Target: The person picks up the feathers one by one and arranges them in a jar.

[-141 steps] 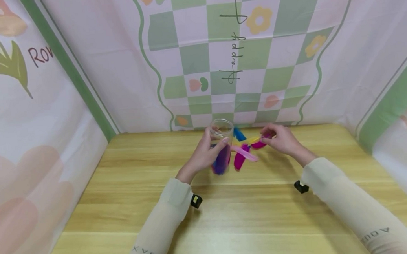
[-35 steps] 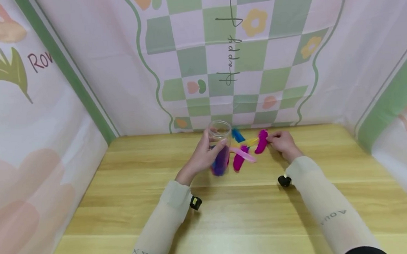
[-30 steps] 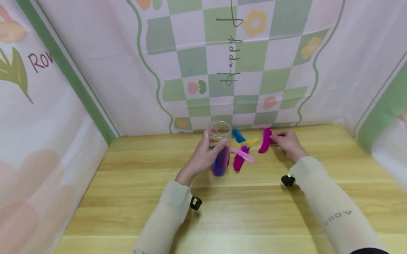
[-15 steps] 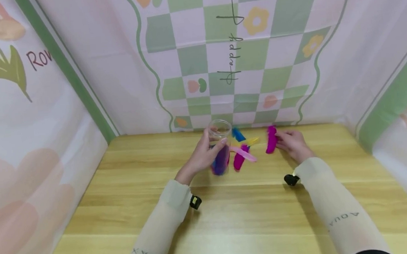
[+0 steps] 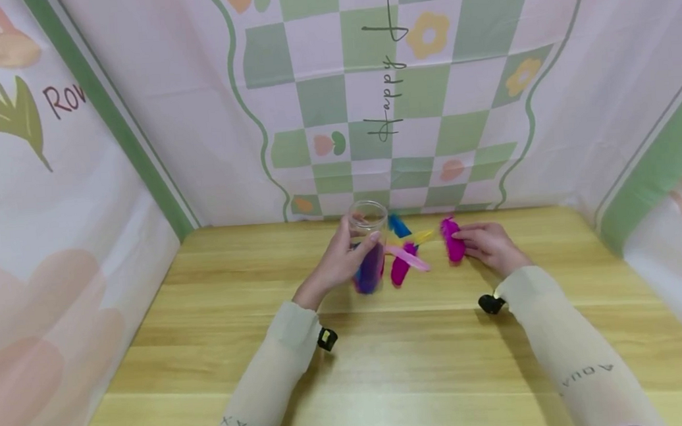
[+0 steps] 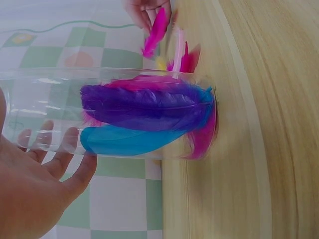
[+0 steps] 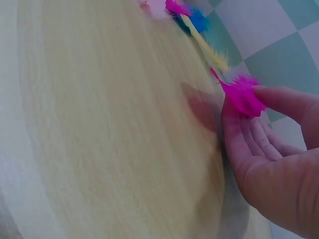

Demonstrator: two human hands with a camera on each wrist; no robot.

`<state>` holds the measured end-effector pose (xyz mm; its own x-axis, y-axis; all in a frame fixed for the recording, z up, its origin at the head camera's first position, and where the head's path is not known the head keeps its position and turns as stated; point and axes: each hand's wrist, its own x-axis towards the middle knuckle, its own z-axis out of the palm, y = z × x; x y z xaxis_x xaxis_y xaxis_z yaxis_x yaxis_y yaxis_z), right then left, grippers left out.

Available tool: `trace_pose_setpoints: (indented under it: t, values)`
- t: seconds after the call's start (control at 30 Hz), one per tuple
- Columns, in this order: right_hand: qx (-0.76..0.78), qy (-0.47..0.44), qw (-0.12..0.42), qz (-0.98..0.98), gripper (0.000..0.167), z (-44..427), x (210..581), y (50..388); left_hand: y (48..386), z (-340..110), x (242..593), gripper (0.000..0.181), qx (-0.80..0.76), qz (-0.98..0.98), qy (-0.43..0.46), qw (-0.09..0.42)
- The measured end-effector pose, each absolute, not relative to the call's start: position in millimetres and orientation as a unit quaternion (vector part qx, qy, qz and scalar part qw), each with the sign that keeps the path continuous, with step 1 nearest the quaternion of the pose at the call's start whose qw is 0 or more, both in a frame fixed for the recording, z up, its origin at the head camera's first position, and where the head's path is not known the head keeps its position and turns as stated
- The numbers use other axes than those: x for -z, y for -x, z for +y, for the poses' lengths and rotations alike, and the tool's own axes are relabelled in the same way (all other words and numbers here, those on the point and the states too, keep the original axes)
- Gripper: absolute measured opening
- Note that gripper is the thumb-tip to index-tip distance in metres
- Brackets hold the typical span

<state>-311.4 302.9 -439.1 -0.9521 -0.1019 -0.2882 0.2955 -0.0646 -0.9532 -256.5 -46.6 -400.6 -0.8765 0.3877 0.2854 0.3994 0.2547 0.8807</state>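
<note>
A clear jar (image 5: 368, 219) stands upright on the table, open at the top, and my left hand (image 5: 344, 252) grips its side. Inside it, in the left wrist view, lie a purple feather (image 6: 149, 105), a blue feather (image 6: 129, 140) and some magenta ones. My right hand (image 5: 488, 245) pinches a magenta feather (image 5: 452, 241) between thumb and fingers, as the right wrist view shows; the feather (image 7: 243, 97) is above the table. Between the hands lie a pink feather (image 5: 409, 258), another magenta feather (image 5: 401, 271), a yellow feather (image 5: 422, 237) and a blue feather (image 5: 399, 226).
The wooden table (image 5: 353, 384) runs up to a patterned cloth backdrop (image 5: 369, 99) just behind the jar. More cloth hangs on both sides. A small black device (image 5: 327, 339) sits at the left wrist, and a similar black device (image 5: 491, 304) at the right.
My right hand has drawn the magenta feather out of the pile to the right; over the last half second the feather has turned and sunk slightly. My left hand stays on the jar.
</note>
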Motion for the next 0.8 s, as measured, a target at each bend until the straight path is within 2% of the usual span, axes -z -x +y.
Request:
trace_pose_setpoints:
  t: [0.53, 0.7, 0.8]
  values:
    - [0.724, -0.06, 0.144, 0.672, 0.066, 294, 431, 307, 256, -47, 400, 0.058, 0.563, -0.787, 0.253, 0.005]
    - [0.725, -0.043, 0.138, 0.673, 0.064, 291, 427, 304, 256, -48, 401, 0.058, 0.563, -0.788, 0.249, 0.0]
    - [0.729, -0.033, 0.132, 0.671, 0.053, 289, 425, 304, 257, -48, 402, 0.057, 0.566, -0.786, 0.249, -0.002]
